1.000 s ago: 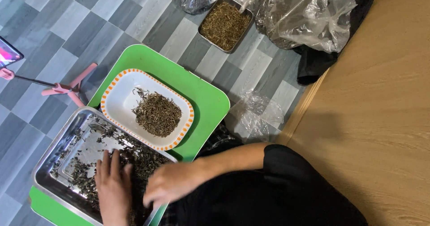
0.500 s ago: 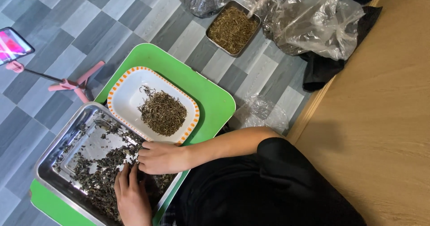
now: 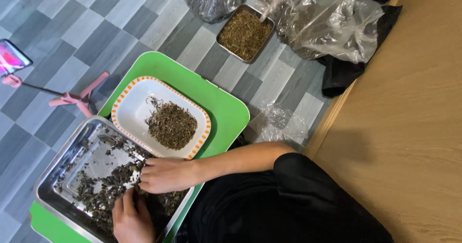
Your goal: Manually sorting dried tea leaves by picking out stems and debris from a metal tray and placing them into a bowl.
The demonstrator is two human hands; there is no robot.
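A steel tray [image 3: 57, 168] holding scattered dark dried leaves [image 3: 103, 192] rests on a green tray [image 3: 226, 110] at the lower left. My right hand [image 3: 166, 174] reaches in from the right, its fingers bunched on leaves near the tray's middle. Just below it, at the bottom edge, my left hand [image 3: 129, 218] lies with its fingers flat on the leaves, partly cut off by the frame. Beside the steel tray, a white dish with an orange rim [image 3: 130, 108] carries a pile of thin dried stems [image 3: 172, 125].
On the tiled floor farther off stand a small steel pan of pale dried stems [image 3: 244, 33] and crumpled clear plastic bags [image 3: 332, 24]. A pink phone stand [image 3: 72, 97] with a phone [image 3: 12, 56] is at the left. A wooden surface [image 3: 409, 127] fills the right side.
My right hand has slid left across the steel tray to just above my left hand. My left hand has dropped toward the bottom edge.
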